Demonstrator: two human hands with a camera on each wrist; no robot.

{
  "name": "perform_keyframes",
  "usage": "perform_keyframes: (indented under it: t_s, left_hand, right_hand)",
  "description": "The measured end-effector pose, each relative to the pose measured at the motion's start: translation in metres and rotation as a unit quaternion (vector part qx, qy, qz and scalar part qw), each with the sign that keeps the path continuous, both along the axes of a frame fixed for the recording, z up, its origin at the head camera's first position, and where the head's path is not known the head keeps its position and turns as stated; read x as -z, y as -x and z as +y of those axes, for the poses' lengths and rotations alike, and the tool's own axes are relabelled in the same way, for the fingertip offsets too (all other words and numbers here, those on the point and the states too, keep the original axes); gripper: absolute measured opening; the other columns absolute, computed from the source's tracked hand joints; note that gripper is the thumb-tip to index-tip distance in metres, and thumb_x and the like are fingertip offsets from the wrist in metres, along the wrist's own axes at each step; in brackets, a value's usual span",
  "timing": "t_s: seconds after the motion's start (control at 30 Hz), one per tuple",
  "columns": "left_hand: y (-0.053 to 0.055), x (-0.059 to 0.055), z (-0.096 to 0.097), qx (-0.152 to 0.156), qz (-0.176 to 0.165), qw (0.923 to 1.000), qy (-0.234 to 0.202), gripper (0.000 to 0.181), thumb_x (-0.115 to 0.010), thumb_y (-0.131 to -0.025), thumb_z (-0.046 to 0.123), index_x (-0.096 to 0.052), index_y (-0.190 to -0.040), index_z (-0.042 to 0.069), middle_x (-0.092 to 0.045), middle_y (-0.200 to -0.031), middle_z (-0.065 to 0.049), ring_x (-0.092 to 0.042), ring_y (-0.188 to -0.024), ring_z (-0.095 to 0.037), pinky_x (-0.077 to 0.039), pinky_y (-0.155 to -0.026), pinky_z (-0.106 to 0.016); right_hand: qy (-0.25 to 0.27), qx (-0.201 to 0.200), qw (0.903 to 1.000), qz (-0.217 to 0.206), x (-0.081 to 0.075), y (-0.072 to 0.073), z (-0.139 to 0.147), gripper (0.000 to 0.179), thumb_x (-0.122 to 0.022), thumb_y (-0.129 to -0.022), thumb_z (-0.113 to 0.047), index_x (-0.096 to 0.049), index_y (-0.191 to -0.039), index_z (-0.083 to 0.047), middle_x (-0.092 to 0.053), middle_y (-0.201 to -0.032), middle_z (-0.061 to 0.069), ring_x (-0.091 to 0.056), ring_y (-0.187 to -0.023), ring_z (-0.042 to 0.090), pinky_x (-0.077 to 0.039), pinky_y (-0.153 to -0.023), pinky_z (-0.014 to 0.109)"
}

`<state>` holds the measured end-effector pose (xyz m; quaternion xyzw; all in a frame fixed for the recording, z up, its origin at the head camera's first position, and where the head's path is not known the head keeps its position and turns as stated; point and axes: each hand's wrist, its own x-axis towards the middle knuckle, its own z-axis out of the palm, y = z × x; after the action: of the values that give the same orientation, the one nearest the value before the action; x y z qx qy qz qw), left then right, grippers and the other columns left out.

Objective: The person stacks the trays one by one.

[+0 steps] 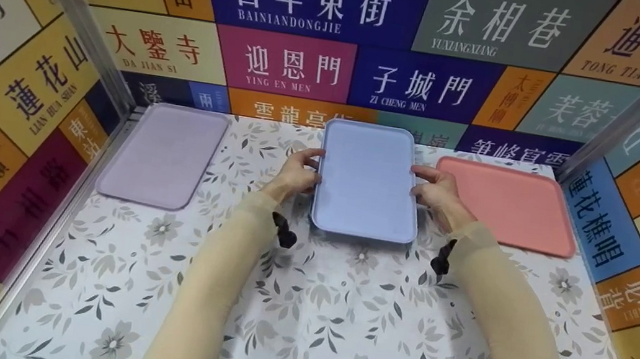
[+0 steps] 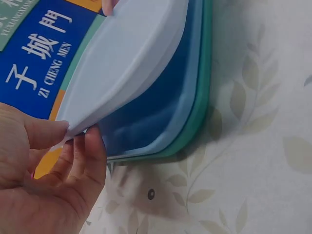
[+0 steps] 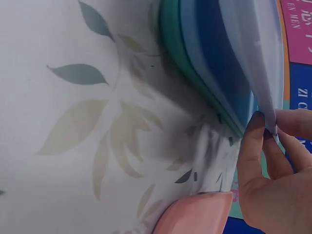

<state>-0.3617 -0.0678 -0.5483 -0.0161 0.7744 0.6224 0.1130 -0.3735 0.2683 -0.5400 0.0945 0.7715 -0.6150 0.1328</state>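
A light blue tray [image 1: 369, 180] is held by its two long sides at the middle back of the table. My left hand [image 1: 295, 174] pinches the left edge between thumb and fingers, while my right hand [image 1: 441, 196] pinches the right edge the same way. Both wrist views show this tray tilted, its near end raised off a blue tray [image 2: 146, 117] beneath. Under that one lies a green tray [image 2: 204, 87], its rim also visible in the right wrist view. The head view hides most of these lower trays.
To the left lies a lilac tray [image 1: 164, 154], and a coral pink tray [image 1: 516, 208] lies to the right, close to my right hand. A floral cloth [image 1: 338, 320] covers the table. Colourful panels with lettering [image 1: 286, 65] wall in the back and both sides.
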Motion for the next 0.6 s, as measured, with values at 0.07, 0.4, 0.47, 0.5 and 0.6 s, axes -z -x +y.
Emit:
perform_keyframes:
  t_s: [0.07, 0.4, 0.47, 0.5, 0.6]
  left_hand:
    - [0.003, 0.002, 0.002, 0.000, 0.001, 0.9999, 0.016, 0.078, -0.062, -0.091, -0.012, -0.055, -0.165, 0.010, -0.065, -0.138, -0.023, -0.066, -0.098, -0.022, -0.069, -0.085, -0.048]
    - [0.020, 0.012, 0.002, -0.005, 0.016, 0.9933, 0.114, 0.078, -0.058, -0.083, -0.013, -0.062, -0.159, 0.005, -0.067, -0.119, -0.015, -0.059, -0.096, -0.020, -0.053, -0.075, -0.026]
    - [0.029, 0.020, 0.001, -0.004, 0.011, 0.9898, 0.142, 0.077, -0.060, -0.083, -0.010, -0.063, -0.158, 0.007, -0.069, -0.120, -0.014, -0.062, -0.100, -0.022, -0.057, -0.080, -0.028]
    - [0.038, 0.029, 0.000, -0.005, 0.014, 0.9871, 0.159, 0.076, -0.061, -0.082, -0.009, -0.065, -0.156, 0.007, -0.070, -0.119, -0.013, -0.064, -0.102, -0.022, -0.058, -0.082, -0.029]
    - [0.060, 0.058, -0.003, -0.003, 0.023, 0.9821, 0.187, 0.075, -0.063, -0.080, -0.005, -0.070, -0.152, 0.012, -0.074, -0.118, -0.009, -0.069, -0.105, -0.020, -0.062, -0.087, -0.028]
  right_hand:
    - [-0.012, -0.001, 0.9999, -0.009, 0.002, 0.002, -0.001, 0.078, -0.059, -0.092, 0.015, -0.056, -0.166, -0.011, -0.051, -0.176, 0.012, -0.069, -0.119, 0.016, -0.064, -0.083, 0.019]
    - [-0.085, -0.003, 0.9961, 0.023, 0.008, 0.008, -0.009, 0.075, -0.057, -0.090, 0.012, -0.062, -0.161, -0.011, -0.058, -0.170, 0.012, -0.063, -0.131, 0.022, -0.059, -0.077, 0.015]
    - [-0.107, -0.001, 0.9936, 0.036, 0.010, 0.009, -0.010, 0.074, -0.059, -0.088, 0.010, -0.064, -0.159, -0.012, -0.062, -0.167, 0.012, -0.064, -0.126, 0.021, -0.058, -0.076, 0.013]
    - [-0.119, 0.001, 0.9920, 0.041, 0.011, 0.009, -0.010, 0.074, -0.060, -0.088, 0.009, -0.065, -0.158, -0.012, -0.063, -0.165, 0.012, -0.065, -0.123, 0.020, -0.057, -0.075, 0.013]
    - [-0.152, 0.005, 0.9871, 0.050, 0.015, 0.009, -0.010, 0.071, -0.063, -0.087, 0.007, -0.068, -0.155, -0.012, -0.067, -0.161, 0.012, -0.065, -0.120, 0.019, -0.053, -0.079, 0.012]
